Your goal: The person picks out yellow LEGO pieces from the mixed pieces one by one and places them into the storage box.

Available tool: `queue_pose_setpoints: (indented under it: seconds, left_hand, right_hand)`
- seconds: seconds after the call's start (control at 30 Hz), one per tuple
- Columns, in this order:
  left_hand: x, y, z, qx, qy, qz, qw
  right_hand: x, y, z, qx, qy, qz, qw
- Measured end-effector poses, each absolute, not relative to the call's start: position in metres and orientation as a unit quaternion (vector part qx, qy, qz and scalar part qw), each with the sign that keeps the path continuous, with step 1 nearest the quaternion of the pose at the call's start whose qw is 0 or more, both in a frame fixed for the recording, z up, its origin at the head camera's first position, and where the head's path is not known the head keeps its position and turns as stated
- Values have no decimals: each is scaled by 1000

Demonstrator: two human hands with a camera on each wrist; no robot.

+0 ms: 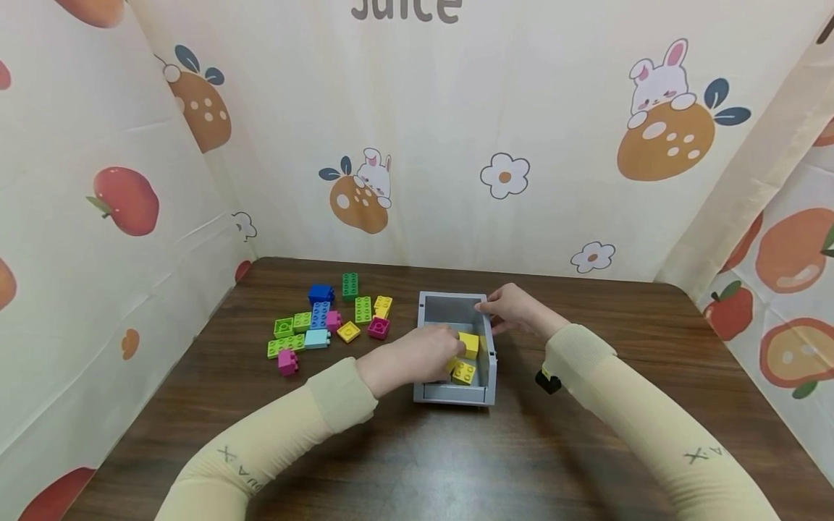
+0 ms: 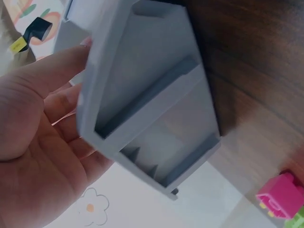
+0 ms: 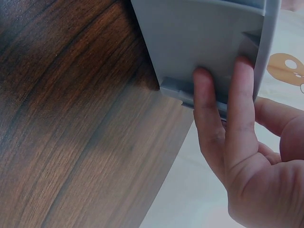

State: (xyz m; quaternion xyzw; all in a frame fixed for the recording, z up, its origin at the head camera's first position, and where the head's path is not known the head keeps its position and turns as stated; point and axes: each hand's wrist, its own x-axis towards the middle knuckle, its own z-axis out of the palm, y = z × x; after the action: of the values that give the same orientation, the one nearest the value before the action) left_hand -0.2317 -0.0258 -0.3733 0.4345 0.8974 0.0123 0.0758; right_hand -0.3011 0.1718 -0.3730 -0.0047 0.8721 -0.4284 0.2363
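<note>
A grey box [image 1: 454,394] with an open top stands on the table, with yellow bricks [image 1: 464,373] inside. My left hand [image 1: 426,353] reaches over its left wall, fingertips down among these bricks. One yellow brick [image 1: 469,345] is right beside those fingertips; whether they grip it is hidden. In the left wrist view, the wall of the box hides the ends of the left hand's fingers [image 2: 66,102]. My right hand [image 1: 515,307] holds the box by its far right edge. Two of its fingers [image 3: 241,99] press the outer side, in the right wrist view.
Loose bricks lie left of the box: green [image 1: 350,286], dark blue [image 1: 321,293], light blue [image 1: 317,339], pink [image 1: 287,362], magenta [image 1: 378,328] and yellow [image 1: 348,332] among them. A printed curtain [image 1: 430,217] hangs along the table's back edge.
</note>
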Motion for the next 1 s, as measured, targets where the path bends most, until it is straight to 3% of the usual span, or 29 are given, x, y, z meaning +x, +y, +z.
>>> queue_pose_setpoints:
  seconds: [0.53, 1.0]
  left_hand:
    - [-224, -33, -342, 414, 907, 36, 61]
    - [-220, -48, -331, 392, 914, 100, 13]
  right_hand:
    - [-299, 170, -371, -1, 874, -426, 235]
    - [-299, 171, -372, 0, 874, -425, 235]
